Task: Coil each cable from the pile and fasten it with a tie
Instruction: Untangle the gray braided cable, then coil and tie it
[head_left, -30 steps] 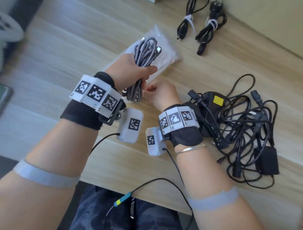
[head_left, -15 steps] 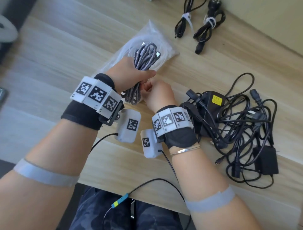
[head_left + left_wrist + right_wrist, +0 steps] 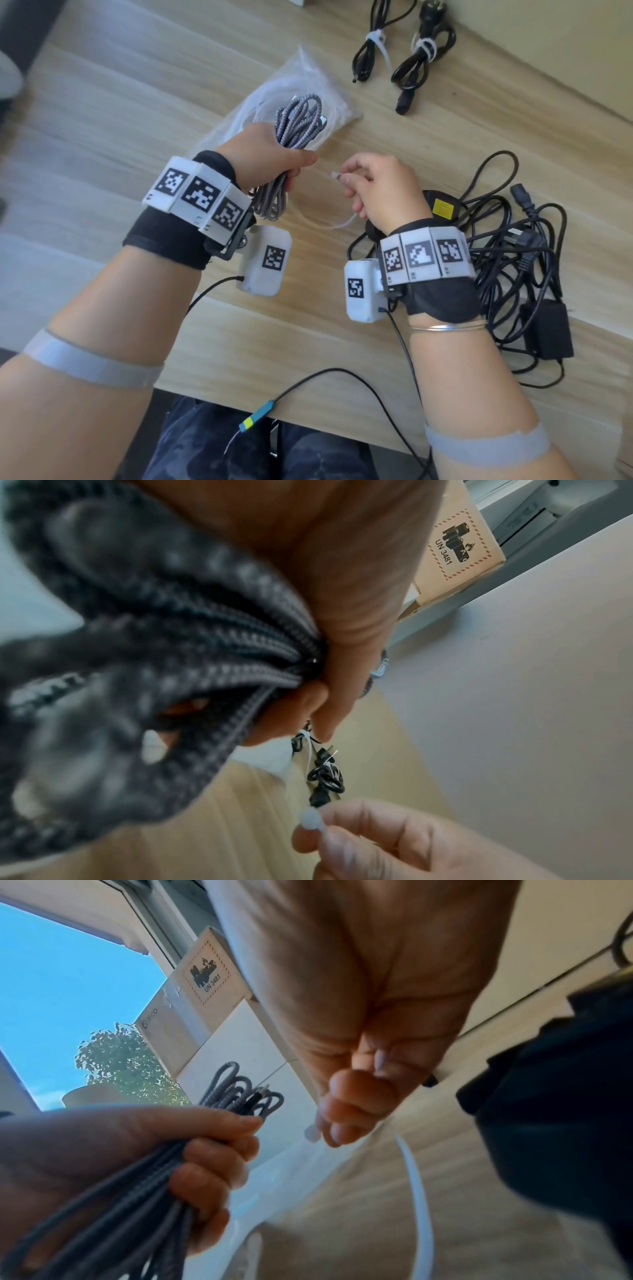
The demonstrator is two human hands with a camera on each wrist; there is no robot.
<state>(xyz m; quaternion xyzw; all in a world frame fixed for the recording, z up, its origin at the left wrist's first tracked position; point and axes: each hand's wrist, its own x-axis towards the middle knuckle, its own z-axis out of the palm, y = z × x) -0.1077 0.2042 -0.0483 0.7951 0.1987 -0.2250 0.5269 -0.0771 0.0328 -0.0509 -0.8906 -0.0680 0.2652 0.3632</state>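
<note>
My left hand (image 3: 274, 161) grips a coiled grey braided cable (image 3: 298, 123) around its middle, held above the wooden table (image 3: 428, 137); the loops stick out past the fingers (image 3: 219, 1139) and fill the left wrist view as the braided cable (image 3: 171, 642). My right hand (image 3: 373, 181) pinches a white cable tie (image 3: 337, 175) near its head, a short way right of the coil and apart from it. The tie's strap (image 3: 418, 1191) curves down below that hand. The tie head (image 3: 311, 818) shows at my fingertips.
A tangled pile of black cables with power adapters (image 3: 507, 253) lies right of my right hand. Two black cables fastened with white ties (image 3: 400, 51) lie at the far edge. A clear plastic bag (image 3: 294, 99) lies under the coil. A cardboard box (image 3: 459, 558) stands behind.
My right hand has pulled away to the right from the coil, drawing a white tie out with it. The left hand keeps its grip on the grey cable.
</note>
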